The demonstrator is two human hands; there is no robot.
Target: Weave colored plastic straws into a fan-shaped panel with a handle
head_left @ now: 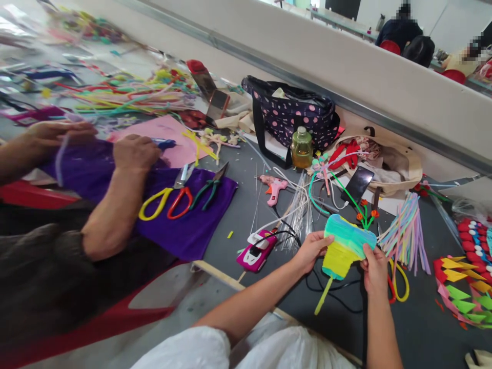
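Holding the pipe-cleaner fan (346, 246) near-right over the table (415, 318), we pinch it with left hand (309, 250) and right hand (374, 266), apart at either edge. Risk, we judge: its loose stem (323, 296) snagging the black cable (334, 293) beneath.

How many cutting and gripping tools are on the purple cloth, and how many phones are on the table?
Scissors: 1
Pliers: 1
Phones: 2, a black phone and a pink-cased phone
Total: 4
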